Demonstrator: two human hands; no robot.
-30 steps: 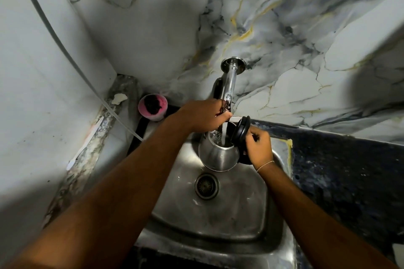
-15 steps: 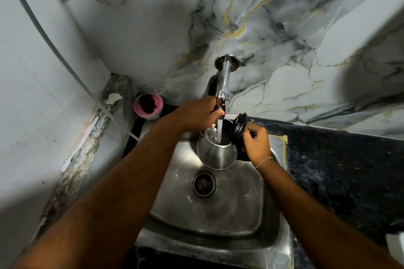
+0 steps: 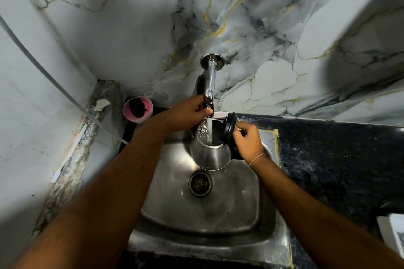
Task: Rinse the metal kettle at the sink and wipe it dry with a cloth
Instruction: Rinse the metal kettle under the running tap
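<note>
The metal kettle point(image 3: 211, 155) hangs above the steel sink point(image 3: 218, 207), right under the wall tap point(image 3: 210, 85). Its black lid point(image 3: 228, 126) stands flipped open on the right side. A white stream of water falls from the spout into the kettle's mouth. My right hand point(image 3: 248, 141) grips the kettle's black handle, which is mostly hidden behind the hand. My left hand point(image 3: 192, 113) is closed around the tap's lever near the spout. No cloth is in view.
A pink cup point(image 3: 137, 109) with a dark scrubber sits at the sink's back left corner. The drain point(image 3: 200, 183) lies below the kettle. Dark speckled counter point(image 3: 332, 159) spreads to the right, with a white object point(image 3: 393, 233) at the right edge. A thin hose point(image 3: 54, 85) runs along the left wall.
The water stream has grown thicker and whiter. Both hands and the kettle hold about the same places; the view has shifted slightly.
</note>
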